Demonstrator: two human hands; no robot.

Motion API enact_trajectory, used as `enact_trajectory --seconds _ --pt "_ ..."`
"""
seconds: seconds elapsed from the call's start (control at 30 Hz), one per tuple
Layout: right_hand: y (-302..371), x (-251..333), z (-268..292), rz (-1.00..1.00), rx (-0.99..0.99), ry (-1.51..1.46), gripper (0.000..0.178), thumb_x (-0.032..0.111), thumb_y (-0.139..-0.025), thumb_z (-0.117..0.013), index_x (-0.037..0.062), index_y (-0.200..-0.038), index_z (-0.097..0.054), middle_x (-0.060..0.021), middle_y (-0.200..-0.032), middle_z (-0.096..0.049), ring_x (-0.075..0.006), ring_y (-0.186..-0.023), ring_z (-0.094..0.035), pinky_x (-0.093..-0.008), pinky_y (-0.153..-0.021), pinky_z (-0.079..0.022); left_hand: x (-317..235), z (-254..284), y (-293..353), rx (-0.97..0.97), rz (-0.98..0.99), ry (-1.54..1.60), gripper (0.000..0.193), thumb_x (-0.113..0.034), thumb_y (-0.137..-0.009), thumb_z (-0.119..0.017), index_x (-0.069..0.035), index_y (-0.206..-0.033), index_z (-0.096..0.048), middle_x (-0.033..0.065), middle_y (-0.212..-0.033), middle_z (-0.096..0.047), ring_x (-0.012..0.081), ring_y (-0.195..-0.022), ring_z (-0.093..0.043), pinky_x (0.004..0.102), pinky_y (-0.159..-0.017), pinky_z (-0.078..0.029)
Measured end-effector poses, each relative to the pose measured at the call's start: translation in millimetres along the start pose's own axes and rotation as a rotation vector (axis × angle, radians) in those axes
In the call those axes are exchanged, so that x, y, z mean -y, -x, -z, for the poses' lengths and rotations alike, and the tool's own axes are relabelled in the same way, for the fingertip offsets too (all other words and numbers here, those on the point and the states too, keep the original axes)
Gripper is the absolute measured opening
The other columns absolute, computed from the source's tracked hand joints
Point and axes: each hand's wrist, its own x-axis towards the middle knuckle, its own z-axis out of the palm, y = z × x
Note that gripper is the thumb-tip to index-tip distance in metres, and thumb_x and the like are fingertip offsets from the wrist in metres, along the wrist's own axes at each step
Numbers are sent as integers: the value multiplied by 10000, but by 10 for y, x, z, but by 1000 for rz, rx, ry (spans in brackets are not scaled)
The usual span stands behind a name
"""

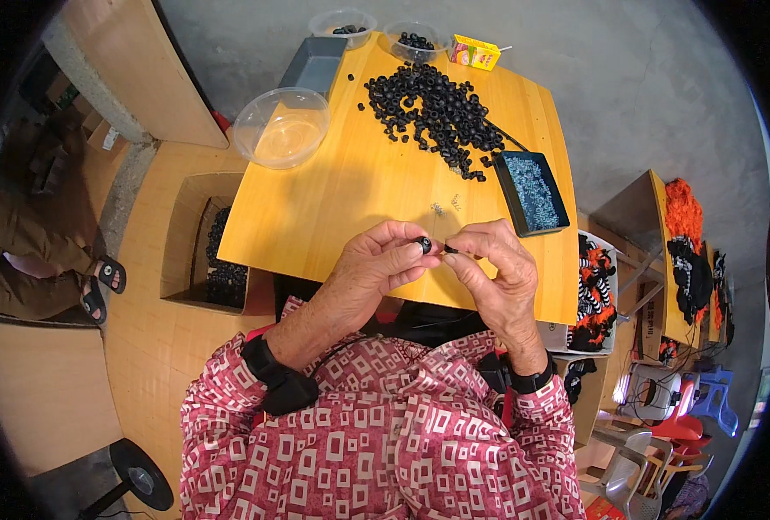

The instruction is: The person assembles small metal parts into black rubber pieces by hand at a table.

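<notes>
Over the table's near part, my left hand (375, 263) pinches a small round black plastic piece (424, 244) with a hole in its end. Close beside it, my right hand (499, 273) has thumb and forefinger closed on another small black piece (450, 249); its exact kind is too small to tell. The two pieces are near each other, and I cannot tell whether they touch. Beyond my hands lie a few tiny shiny bits (437, 209). A pile of black plastic pieces (437, 108) spreads over the far half of the table (316, 208).
A black tray (555, 229) of small pale-blue pieces stands at right. At left are a clear bowl (251, 139), a grey tray (314, 65) and a cardboard box (181, 217) on the floor. A yellow carton (475, 54) stands far back. A person's sandalled feet (99, 286) show at left.
</notes>
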Motion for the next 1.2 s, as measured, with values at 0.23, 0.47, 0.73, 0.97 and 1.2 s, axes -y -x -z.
enact_trajectory --seconds 0.23,0.47,0.73,0.97,1.2 --pt "28 -31 -56 -51 -21 40 170 -11 -753 -713 9 -919 -684 -99 -867 -655 -251 -831 -609 -339 -747 -485 0 -21 -26 7 -37 3 166 -111 -949 -597 -74 -1111 -596 43 -1059 -651 131 -975 -651 222 -831 -538" --pt "5 55 -15 14 12 110 212 -21 -755 -689 14 -963 -661 -113 -898 -651 -290 -848 -615 -360 -734 -501 -19 -87 2 15 -57 5 188 -95 -942 -602 -60 -1126 -584 38 -1040 -644 135 -972 -650 219 -830 -539" --pt "15 77 76 -68 49 86 175 -16 -772 -686 11 -941 -655 -113 -891 -643 -293 -826 -598 -361 -726 -493 2 -100 -3 15 -31 -22 190 -105 -941 -606 -55 -1124 -589 51 -1060 -653 140 -991 -649 217 -836 -530" --pt "-68 43 188 -144 105 -105 145 -25 -783 -692 9 -923 -685 -79 -874 -648 -191 -785 -584 -294 -693 -474 16 -107 -37 35 0 -62 183 -101 -946 -598 -48 -1120 -595 80 -1065 -660 176 -999 -665 220 -812 -546" --pt "-67 33 179 -163 181 -121 154 -28 -774 -700 17 -921 -690 -64 -869 -644 -163 -774 -567 -275 -686 -466 57 -61 -14 60 2 -64 195 -103 -942 -603 -28 -1121 -596 88 -1077 -655 170 -982 -667 232 -819 -547"
